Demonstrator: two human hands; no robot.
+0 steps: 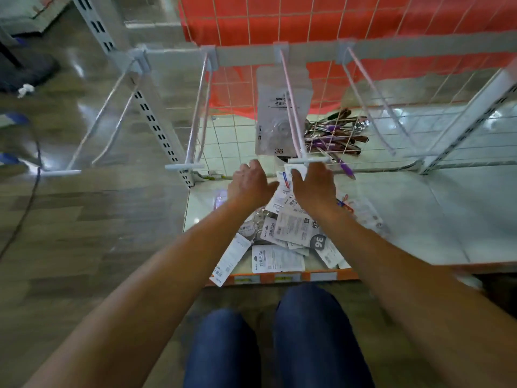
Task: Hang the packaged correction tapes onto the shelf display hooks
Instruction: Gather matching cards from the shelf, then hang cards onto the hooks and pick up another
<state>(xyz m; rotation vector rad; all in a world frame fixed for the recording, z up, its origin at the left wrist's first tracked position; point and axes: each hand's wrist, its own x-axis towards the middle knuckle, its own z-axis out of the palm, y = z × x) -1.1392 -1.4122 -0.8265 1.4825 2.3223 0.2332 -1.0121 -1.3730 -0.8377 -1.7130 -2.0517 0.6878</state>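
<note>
A loose pile of packaged correction tapes [288, 233] lies on the white lower shelf [405, 219], some marked 30 or 36. One clear package [275, 113] hangs on the middle display hook [293, 113]. My right hand [314, 186] is just below that hook's front tip, its fingers closed on a white package with red and blue print [285, 179]. My left hand [249, 186] hovers beside it over the pile, fingers loosely curled; I see nothing in it. The other hooks [195, 121] are bare.
A wire grid [363, 79] with red cloth behind it backs the hooks. A bundle of pens [333, 133] lies behind the grid, and a purple pen [347, 170] lies on the shelf. A slotted upright [156, 127] stands at the left. My knees [279, 340] are below the shelf edge.
</note>
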